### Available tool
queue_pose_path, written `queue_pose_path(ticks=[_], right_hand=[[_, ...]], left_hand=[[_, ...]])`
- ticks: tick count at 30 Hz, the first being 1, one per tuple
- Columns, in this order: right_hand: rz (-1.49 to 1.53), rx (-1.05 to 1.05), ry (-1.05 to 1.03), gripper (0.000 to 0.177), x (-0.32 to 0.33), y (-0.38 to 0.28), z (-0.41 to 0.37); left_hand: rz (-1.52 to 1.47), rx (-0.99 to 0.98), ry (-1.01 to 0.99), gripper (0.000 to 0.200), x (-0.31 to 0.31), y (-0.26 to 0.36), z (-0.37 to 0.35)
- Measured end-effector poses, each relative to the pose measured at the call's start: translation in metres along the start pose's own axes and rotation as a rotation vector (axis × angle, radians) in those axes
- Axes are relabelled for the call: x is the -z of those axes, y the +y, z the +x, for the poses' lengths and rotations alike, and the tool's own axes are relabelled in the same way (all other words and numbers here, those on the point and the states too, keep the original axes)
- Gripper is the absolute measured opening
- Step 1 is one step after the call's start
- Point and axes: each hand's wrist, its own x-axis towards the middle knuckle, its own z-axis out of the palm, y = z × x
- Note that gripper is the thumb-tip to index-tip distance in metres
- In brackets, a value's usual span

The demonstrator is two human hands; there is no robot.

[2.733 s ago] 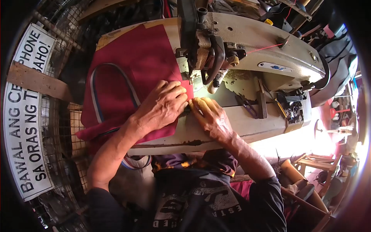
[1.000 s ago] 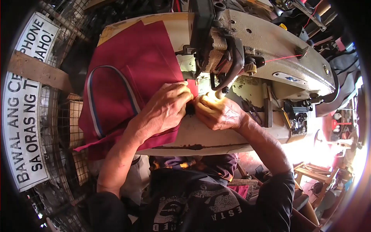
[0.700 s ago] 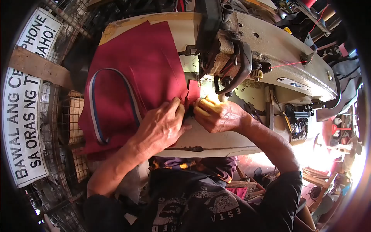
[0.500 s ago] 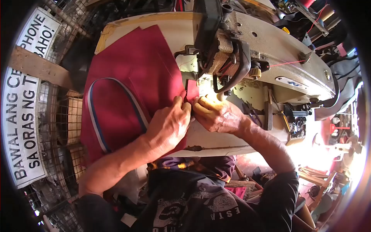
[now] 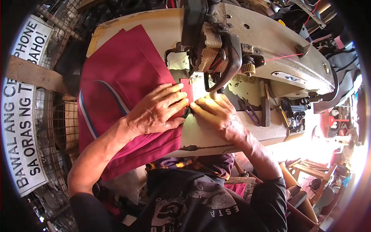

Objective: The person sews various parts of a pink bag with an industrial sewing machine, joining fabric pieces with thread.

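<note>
Dark red fabric (image 5: 127, 65) with a blue-and-white stripe lies on the left of the sewing machine's bed. My left hand (image 5: 160, 108) rests flat on it, fingers spread, with the fingertips at a narrow red strip (image 5: 186, 91). That strip lies by the needle area of the sewing machine (image 5: 216, 46). On the strip's right side is my right hand (image 5: 216, 114), its fingers stretched forward and pressed down near the strip's lower edge. The thumb of my right hand is partly hidden.
A pair of scissors (image 5: 251, 112) and a wooden bar (image 5: 265, 104) lie right of my right hand. Red thread runs along the machine's arm. At the far left, a lettered sign (image 5: 23, 135) hangs on wire mesh. Wooden pieces (image 5: 313, 172) are at lower right.
My left hand has gone from a pinch to lying spread on the fabric. My right hand's fingers have straightened. The fabric's lower part has shifted, and the whole view has moved slightly.
</note>
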Motion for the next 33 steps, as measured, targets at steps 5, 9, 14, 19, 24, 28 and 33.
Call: queue_pose_path(ticks=[5,9,14,19,24,28,33], right_hand=[[0.020,-0.070,0.160,0.044,-0.016,0.004,-0.010],[0.010,-0.057,0.134,0.044,-0.014,0.005,-0.005],[-0.018,-0.018,0.146,0.044,-0.013,0.006,-0.004],[-0.009,-0.005,0.135,0.047,-0.014,0.007,-0.006],[-0.042,0.040,0.131,0.050,-0.010,0.003,-0.004],[-0.043,0.040,0.118,0.049,-0.009,0.000,0.001],[-0.048,0.044,0.113,0.049,-0.007,0.000,0.003]], left_hand=[[-0.018,0.022,-0.013,0.051,-0.001,0.001,0.001],[-0.028,0.029,-0.007,0.051,-0.003,0.002,0.000],[0.009,-0.035,0.022,0.049,-0.005,0.003,0.000],[0.025,-0.046,0.023,0.046,-0.005,0.002,0.001],[0.045,-0.039,0.020,0.042,-0.004,0.005,0.005],[0.006,-0.029,0.045,0.042,-0.007,0.004,0.004],[-0.030,-0.028,0.063,0.043,-0.008,0.000,0.002]])
